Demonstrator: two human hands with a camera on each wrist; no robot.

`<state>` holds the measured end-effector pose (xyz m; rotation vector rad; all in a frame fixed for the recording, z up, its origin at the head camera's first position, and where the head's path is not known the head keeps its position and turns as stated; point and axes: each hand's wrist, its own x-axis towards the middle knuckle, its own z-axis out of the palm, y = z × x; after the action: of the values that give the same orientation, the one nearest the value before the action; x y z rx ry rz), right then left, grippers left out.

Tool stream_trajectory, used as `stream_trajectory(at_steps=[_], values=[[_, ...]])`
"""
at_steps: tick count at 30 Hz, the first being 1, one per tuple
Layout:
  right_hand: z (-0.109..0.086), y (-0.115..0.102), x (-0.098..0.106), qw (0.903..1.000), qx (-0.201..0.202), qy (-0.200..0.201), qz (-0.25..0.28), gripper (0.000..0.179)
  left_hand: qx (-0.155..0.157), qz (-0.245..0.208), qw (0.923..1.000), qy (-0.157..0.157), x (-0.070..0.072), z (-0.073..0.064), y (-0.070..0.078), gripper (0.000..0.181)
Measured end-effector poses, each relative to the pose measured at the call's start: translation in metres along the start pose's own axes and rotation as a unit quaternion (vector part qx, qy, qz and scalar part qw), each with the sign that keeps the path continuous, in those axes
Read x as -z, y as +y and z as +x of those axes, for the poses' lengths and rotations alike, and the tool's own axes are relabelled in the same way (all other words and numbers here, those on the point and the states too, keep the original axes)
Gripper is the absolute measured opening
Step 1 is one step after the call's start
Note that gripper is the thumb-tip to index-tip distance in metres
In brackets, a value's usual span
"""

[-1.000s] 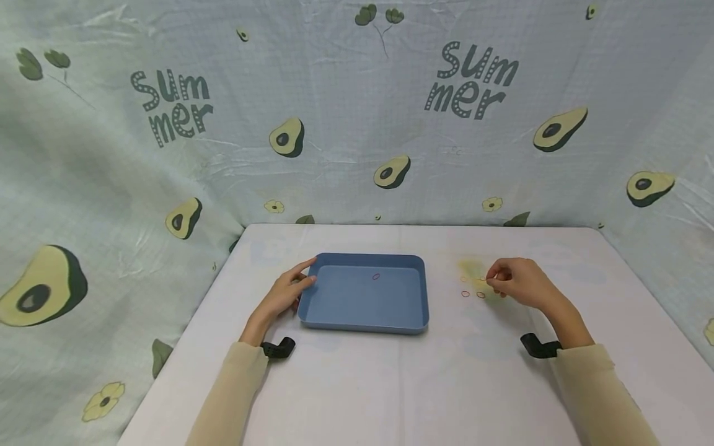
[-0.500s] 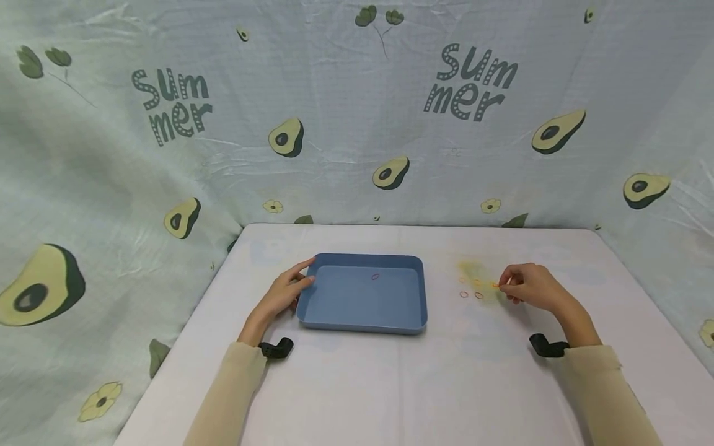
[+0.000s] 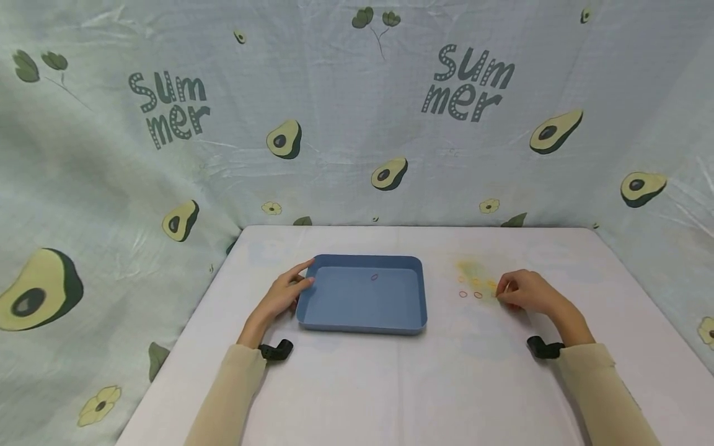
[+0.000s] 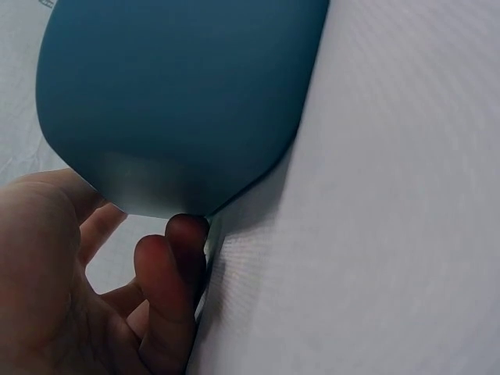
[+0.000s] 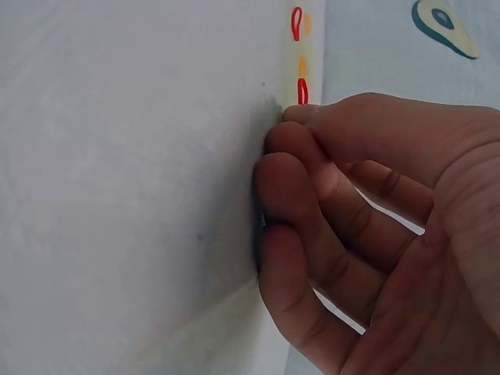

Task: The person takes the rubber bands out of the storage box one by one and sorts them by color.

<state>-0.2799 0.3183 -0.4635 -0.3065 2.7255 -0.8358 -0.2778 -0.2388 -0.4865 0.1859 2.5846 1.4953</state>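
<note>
My left hand (image 3: 287, 289) holds the left side of a shallow blue tray (image 3: 362, 328), its index finger stretched along the far left corner. In the left wrist view, curled fingers (image 4: 168, 269) lie against the tray's end. One thin red rubber band (image 3: 374, 277) lies inside the tray. My right hand (image 3: 527, 291) is low over the table to the right, thumb and index fingertips together at the surface. I cannot tell whether a band is between them. Beside those fingertips lie small red rubber bands (image 3: 478, 295) and orange rubber bands (image 3: 492, 284), several in all.
A yellowish patch (image 3: 471, 267) marks the white tablecloth (image 3: 357, 390) around the loose bands. Behind the table hangs a pale cloth (image 3: 334, 80) printed with avocados and lettering. Each wrist wears a black camera mount (image 3: 277, 350).
My right hand has gone rightward, then down toward the near side. The orange band at its fingertips half a second ago now lies apart from them on the table. My left hand stays put.
</note>
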Motion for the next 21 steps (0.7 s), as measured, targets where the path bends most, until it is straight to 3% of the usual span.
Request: stream_trajectory(at_steps=[15,21], values=[[-0.001,0.002,-0.002,0.9997,-0.006,-0.021,0.012,0.013,0.003,0.001,1.0000,-0.001,0.000,-0.001,-0.002,0.060],[-0.002,0.001,0.000,0.9996,-0.012,-0.022,0.012,0.017,0.003,-0.003,0.9998,-0.017,0.003,-0.018,0.032,0.058]])
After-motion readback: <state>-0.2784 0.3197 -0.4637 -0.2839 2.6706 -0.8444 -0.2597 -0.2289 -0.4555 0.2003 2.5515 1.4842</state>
